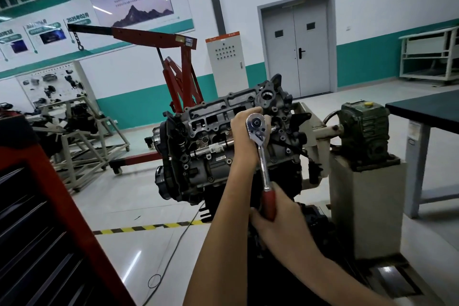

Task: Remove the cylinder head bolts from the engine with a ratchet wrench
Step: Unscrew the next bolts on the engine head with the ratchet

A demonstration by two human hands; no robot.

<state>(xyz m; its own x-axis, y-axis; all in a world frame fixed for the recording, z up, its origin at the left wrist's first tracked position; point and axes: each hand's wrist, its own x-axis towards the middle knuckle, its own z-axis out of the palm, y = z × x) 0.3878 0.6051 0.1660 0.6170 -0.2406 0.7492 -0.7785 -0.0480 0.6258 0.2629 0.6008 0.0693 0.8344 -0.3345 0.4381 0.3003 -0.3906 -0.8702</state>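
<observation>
Engine before us: our right hand grips the ratchet wrench by its red handle, our left hand curls round its head.

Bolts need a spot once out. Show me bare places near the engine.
Dark tabletop, right of the green gearbox: bare where visible. Floor between hoist leg and striped tape: mostly bare. Crowded: the engine top, where left hand and right hand hold the ratchet.

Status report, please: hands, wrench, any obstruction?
Left hand holds ratchet wrench head at engine. Right hand grips red handle. Bolt not visible. No obstruction seen.
</observation>
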